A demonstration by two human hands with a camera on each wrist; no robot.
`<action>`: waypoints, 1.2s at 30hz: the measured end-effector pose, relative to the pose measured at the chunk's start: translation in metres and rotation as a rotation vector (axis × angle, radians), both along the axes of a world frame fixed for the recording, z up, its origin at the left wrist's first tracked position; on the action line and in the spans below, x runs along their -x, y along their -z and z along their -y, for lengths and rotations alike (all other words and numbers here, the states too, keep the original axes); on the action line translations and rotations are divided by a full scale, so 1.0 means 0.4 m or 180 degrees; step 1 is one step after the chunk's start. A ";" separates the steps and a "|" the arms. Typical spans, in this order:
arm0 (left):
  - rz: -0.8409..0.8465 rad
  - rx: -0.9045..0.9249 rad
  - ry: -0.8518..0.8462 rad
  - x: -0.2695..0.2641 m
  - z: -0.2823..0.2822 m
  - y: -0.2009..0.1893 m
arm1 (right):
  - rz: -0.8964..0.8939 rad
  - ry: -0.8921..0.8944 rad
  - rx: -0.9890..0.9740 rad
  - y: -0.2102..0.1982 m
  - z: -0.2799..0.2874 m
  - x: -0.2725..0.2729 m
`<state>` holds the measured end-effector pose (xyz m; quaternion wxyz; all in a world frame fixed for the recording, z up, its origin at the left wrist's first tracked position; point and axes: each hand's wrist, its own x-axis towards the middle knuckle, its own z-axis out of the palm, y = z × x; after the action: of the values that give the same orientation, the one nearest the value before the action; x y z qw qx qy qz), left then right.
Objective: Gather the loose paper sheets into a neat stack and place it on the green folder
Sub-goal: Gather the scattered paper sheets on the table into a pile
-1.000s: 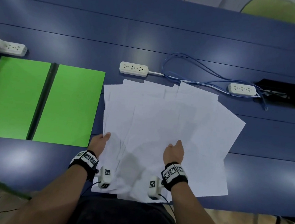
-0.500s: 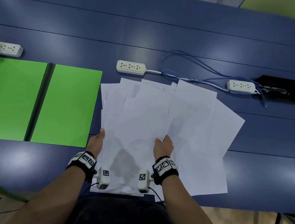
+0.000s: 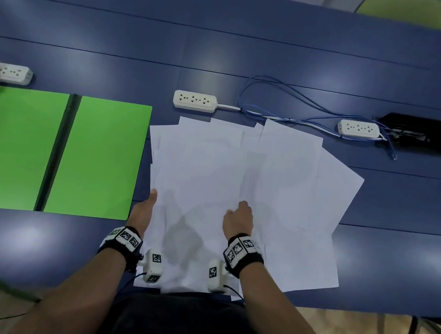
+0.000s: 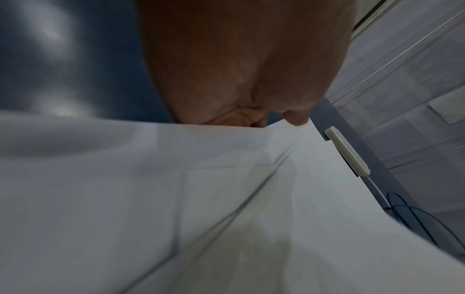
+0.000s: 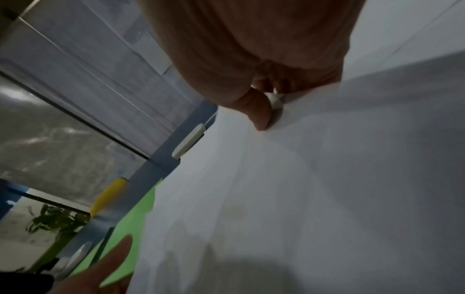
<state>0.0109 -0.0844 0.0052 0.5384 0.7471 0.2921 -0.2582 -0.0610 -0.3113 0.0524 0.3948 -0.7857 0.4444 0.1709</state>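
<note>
Several loose white paper sheets (image 3: 227, 173) lie fanned out on the blue table (image 3: 228, 44). The open green folder (image 3: 99, 158) lies flat just to their left. My left hand (image 3: 151, 197) is at the pile's left edge. In the left wrist view its thumb (image 4: 297, 117) lies on top of the sheets (image 4: 226, 199) and its fingers go under the edge. My right hand (image 3: 237, 212) rests on the middle of the pile with curled fingers. In the right wrist view its thumb (image 5: 261, 115) presses the sheets (image 5: 302, 199) and pinches a fold against the fingers. The folder (image 5: 141, 214) shows beyond the pile.
Three white power strips (image 3: 195, 100) (image 3: 358, 128) (image 3: 7, 73) lie along the table behind the papers and folder. A blue cable (image 3: 289, 103) loops to a black cable hatch (image 3: 415, 132). The near ends of the sheets overhang the table's front edge.
My right hand has slid left across the pile, drawing upper sheets toward the left hand, so the fan is narrower. The left hand has stayed at the left edge.
</note>
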 end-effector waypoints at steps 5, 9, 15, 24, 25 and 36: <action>-0.0007 0.0303 0.0436 -0.001 -0.034 0.036 | -0.0056 -0.0123 -0.0255 0.028 -0.068 0.011; -0.0020 0.0373 0.0578 0.010 -0.033 0.027 | 0.0156 -0.0163 -0.0148 0.033 -0.035 0.020; 0.0111 0.0057 0.0757 0.009 -0.030 0.035 | -0.0401 0.0439 0.0726 0.054 0.105 0.075; 0.0163 0.0082 0.0612 0.006 -0.033 0.063 | -0.0057 0.0090 0.0344 0.081 0.145 0.093; 0.0182 0.0083 0.0607 0.007 -0.033 0.064 | -0.0036 0.0067 0.0344 0.080 0.153 0.093; 0.0241 0.0070 0.0637 0.010 -0.038 0.079 | -0.0024 0.0392 0.0141 0.050 0.229 0.055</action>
<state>0.0068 -0.0691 -0.0263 0.5287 0.7758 0.1926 -0.2855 -0.0830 -0.4031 0.0323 0.3855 -0.7648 0.4971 0.1393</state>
